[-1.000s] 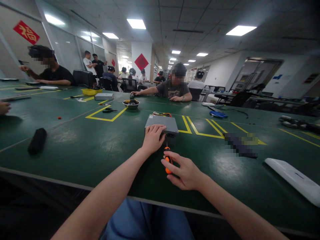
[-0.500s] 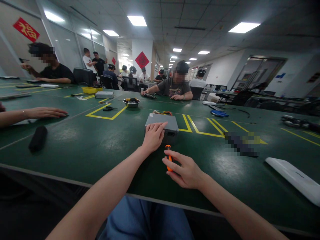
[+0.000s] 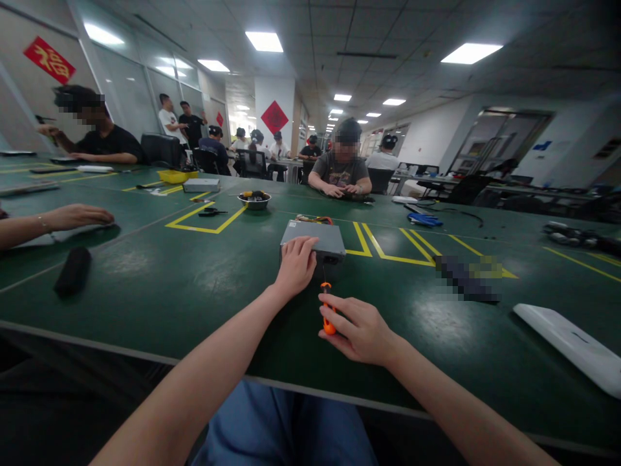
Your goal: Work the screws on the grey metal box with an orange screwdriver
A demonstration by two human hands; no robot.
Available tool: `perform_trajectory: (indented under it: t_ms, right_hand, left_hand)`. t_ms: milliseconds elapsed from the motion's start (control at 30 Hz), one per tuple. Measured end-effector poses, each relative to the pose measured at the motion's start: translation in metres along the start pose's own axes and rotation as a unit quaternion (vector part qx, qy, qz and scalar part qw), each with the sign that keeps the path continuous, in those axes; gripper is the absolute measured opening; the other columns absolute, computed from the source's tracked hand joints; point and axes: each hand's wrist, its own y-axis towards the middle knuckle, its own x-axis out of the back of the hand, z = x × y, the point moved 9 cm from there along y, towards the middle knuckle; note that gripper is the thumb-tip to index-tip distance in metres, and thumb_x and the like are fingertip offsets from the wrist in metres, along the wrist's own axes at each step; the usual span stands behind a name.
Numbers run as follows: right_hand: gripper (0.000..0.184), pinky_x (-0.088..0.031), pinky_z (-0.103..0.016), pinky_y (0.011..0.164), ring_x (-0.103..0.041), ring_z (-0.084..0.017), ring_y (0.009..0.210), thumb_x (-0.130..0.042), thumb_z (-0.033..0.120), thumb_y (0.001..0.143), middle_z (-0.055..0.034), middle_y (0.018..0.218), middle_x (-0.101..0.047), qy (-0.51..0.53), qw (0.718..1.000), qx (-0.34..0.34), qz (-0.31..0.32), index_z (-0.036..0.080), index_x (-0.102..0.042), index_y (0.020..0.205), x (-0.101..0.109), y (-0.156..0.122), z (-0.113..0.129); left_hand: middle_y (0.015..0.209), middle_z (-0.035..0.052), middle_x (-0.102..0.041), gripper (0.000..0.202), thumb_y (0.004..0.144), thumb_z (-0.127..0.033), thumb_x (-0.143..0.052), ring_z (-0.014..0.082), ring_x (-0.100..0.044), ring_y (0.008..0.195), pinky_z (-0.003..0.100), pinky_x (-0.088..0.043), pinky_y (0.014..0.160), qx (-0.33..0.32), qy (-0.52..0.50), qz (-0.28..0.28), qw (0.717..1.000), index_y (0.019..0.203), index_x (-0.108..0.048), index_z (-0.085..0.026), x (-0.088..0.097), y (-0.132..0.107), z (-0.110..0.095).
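Two hands attend a grey metal box (image 3: 328, 237) on the table (image 3: 436, 362): the left hand (image 3: 295, 266) rests nearly flat over its top, fingers extended, clasping nothing; the right hand (image 3: 361, 329) pinches an orange screwdriver (image 3: 329, 327). The casing looks closed; screw progress cannot be told.

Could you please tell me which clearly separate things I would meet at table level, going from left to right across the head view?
Black roll-like object, yellow tray, small black item, metal bowl, left hand, orange screwdriver, blue item, flat white object.
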Motion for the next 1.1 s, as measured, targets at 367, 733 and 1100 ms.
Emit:
perform_trajectory:
  t_ms: [367,733,1100]
  right_hand:
    - [0.034,-0.054,-0.031,0.068,-0.062,-0.023,0.093,-0.042,0.032,0.088,-0.0199,0.112,-0.056,0.021,0.999,-0.014,0.028,0.011,-0.042,0.116,-0.003,0.001,-0.001]
    - [0.031,-0.053,-0.029,0.065,-0.063,-0.021,0.088,-0.052,0.037,0.086,-0.0172,0.113,-0.057,0.027,0.999,-0.043,0.006,0.016,-0.046,0.109,-0.002,-0.003,-0.009]
    - [0.032,-0.053,-0.03,0.071,-0.058,-0.022,0.099,-0.045,0.028,0.088,-0.02,0.12,-0.049,0.062,0.997,-0.032,0.025,0.014,-0.042,0.116,-0.004,-0.004,-0.006]
  left_hand:
    - [0.12,0.0023,-0.055,0.03,0.087,-0.027,-0.043,0.0199,-0.043,0.112,0.037,-0.029,0.095,-0.03,0.036,0.026,0.999,0.116,-0.051,-0.025,-0.005,0.0,-0.004]
    - [0.12,0.0019,-0.055,0.03,0.087,-0.027,-0.044,0.02,-0.044,0.111,0.037,-0.029,0.095,-0.028,0.035,0.022,0.999,0.116,-0.051,-0.025,-0.006,0.0,-0.003]
    - [0.119,0.0031,-0.055,0.03,0.087,-0.027,-0.044,0.0202,-0.044,0.111,0.038,-0.03,0.094,-0.028,0.036,0.026,0.999,0.115,-0.052,-0.025,-0.006,0.0,-0.003]
